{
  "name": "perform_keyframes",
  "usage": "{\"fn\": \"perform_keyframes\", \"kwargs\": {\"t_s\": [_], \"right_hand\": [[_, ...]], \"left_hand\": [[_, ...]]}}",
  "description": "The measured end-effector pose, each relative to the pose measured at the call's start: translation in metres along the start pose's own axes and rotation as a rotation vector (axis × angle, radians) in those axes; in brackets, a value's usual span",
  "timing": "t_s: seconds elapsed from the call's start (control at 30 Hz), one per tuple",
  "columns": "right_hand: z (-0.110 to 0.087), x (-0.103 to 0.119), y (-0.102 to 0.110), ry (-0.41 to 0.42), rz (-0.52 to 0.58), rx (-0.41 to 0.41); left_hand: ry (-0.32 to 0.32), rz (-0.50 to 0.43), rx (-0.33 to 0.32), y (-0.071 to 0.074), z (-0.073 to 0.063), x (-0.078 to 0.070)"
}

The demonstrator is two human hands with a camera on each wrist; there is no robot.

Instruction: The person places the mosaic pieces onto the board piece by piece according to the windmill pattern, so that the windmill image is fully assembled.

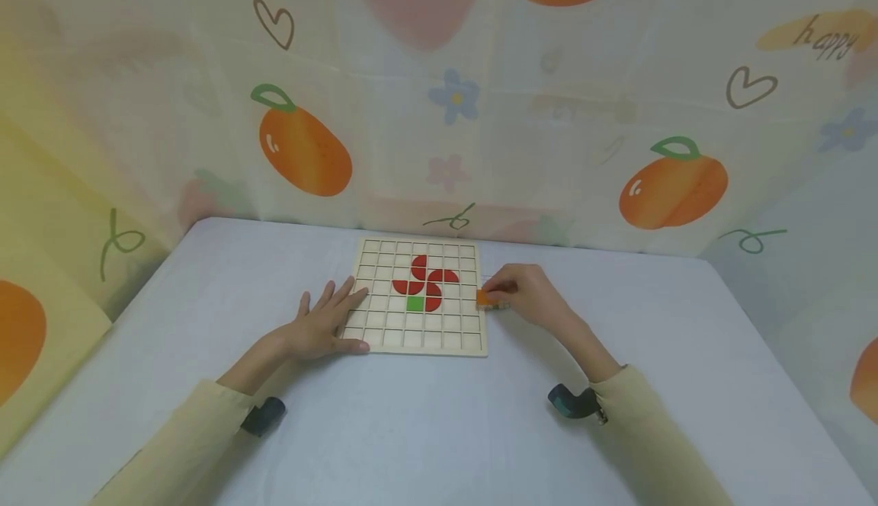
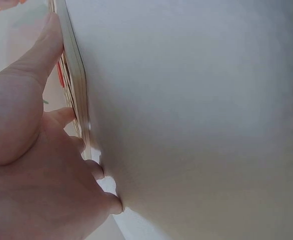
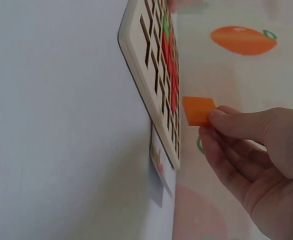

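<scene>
A pale wooden grid board (image 1: 453, 343) lies on the white table, with several red rounded pieces (image 1: 442, 276) set in a pinwheel near its middle. A green square tile (image 1: 414, 304) sits in a cell just below them. My left hand (image 1: 318, 328) rests at the board's left edge, fingers spread; in the left wrist view its thumb (image 2: 49, 42) touches the board's edge. At the right edge, my right hand (image 1: 533, 293) pinches an orange square tile (image 3: 196, 111) between thumb and fingertips. The right wrist view shows the tile held up, apart from the board.
A small printed card (image 3: 159, 162) juts out at the board's right side, its picture partly hidden. Behind the table (image 1: 425, 430) hangs a patterned cloth (image 1: 384, 110) with oranges and flowers. Dark devices (image 1: 572, 401) are strapped at both wrists.
</scene>
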State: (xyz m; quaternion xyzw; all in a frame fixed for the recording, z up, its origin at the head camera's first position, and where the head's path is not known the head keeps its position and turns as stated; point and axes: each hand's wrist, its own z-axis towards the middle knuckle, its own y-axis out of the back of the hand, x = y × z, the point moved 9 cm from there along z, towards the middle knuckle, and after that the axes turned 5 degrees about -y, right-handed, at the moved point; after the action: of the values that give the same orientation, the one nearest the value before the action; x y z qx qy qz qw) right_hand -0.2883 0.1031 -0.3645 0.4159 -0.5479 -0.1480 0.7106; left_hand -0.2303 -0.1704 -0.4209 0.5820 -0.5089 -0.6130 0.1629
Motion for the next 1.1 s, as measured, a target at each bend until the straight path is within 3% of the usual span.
{"fn": "perform_keyframes", "kwargs": {"t_s": [0.4,0.6,0.77,1.1], "right_hand": [[0.012,0.030,-0.033,0.065,0.012,0.068],[0.016,0.040,-0.049,0.033,-0.019,0.074],[0.020,0.056,-0.058,0.073,-0.030,0.074],[0.024,0.068,-0.080,0.069,-0.020,0.131]], "left_hand": [[0.004,-0.004,-0.009,0.002,-0.002,0.002],[-0.003,-0.013,0.000,0.002,-0.002,-0.002],[-0.009,-0.020,0.004,0.001,0.000,-0.004],[-0.004,-0.011,0.010,0.000,0.000,0.001]]}}
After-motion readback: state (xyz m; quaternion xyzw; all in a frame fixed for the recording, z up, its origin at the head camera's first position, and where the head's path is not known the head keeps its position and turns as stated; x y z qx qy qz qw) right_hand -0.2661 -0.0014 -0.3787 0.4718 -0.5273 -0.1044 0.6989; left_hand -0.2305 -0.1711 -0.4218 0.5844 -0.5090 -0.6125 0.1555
